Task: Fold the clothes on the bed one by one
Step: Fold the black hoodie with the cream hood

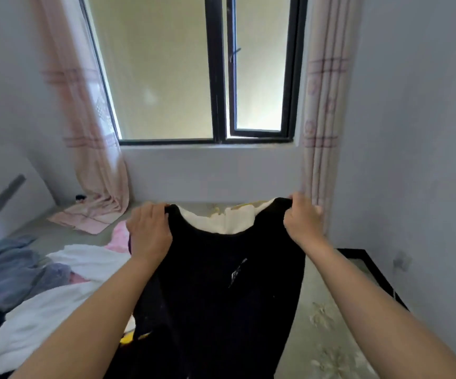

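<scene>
A black garment hangs in the air in front of me, held up by its two upper corners above the bed. My left hand grips its left corner and my right hand grips its right corner. A small white print shows on the black fabric near the middle. Behind its curved upper edge lies a white garment on the bed. More clothes lie at the left: a white piece, grey-blue pieces and a pink piece.
The bed has a pale green flowered cover and a dark frame edge at the right. A window with pink curtains stands beyond the bed. A grey wall is close on the right.
</scene>
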`<action>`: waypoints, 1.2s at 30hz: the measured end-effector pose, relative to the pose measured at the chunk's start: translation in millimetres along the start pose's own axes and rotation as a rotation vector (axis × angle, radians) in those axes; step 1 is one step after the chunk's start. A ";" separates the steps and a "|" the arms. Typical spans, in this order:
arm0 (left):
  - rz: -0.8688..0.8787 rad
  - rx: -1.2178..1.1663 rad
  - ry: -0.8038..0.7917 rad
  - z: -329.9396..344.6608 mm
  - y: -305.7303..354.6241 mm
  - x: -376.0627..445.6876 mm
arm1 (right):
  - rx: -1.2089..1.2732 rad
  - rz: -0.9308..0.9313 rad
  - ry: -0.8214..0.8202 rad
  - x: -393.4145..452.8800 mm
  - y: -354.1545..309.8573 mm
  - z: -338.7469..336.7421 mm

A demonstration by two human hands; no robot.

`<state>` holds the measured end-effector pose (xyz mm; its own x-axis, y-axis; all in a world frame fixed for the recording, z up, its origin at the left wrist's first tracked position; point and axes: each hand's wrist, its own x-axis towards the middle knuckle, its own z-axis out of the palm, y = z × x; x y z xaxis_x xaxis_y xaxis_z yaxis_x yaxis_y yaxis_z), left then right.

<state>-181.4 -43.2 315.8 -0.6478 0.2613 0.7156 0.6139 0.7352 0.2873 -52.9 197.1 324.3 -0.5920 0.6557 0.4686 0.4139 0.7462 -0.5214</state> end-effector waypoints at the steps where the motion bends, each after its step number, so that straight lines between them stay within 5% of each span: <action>1: 0.028 -0.013 0.061 -17.1 4.4 5.4 | -0.002 -0.055 0.065 2.5 -8.2 -21.9; 7: 0.296 0.087 0.321 -107.9 13.6 -24.2 | 0.001 -0.170 0.509 -52.4 -25.6 -122.7; 11: 0.401 0.131 0.440 -152.0 14.4 -63.5 | 0.068 -0.212 0.662 -121.1 -36.1 -172.1; 17: 0.435 0.059 0.531 -231.8 14.1 -104.9 | 0.138 0.040 0.555 -204.6 -59.8 -222.4; 23: 0.412 0.003 0.456 -265.8 -7.7 -136.1 | -0.067 -0.182 0.675 -251.1 -77.2 -232.8; 31: 0.480 0.158 0.406 -222.2 -56.0 -154.8 | -0.188 -0.323 0.666 -258.9 -55.0 -160.0; 36: 0.459 0.199 0.207 -148.1 -91.6 -149.0 | -0.105 -0.167 0.380 -229.4 -25.7 -69.7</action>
<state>-74.3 -242.2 277.1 -0.2183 0.4698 0.8554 0.7031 0.6836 -0.1960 120.5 35.6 279.9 -0.3681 0.5059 0.7801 0.4140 0.8404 -0.3496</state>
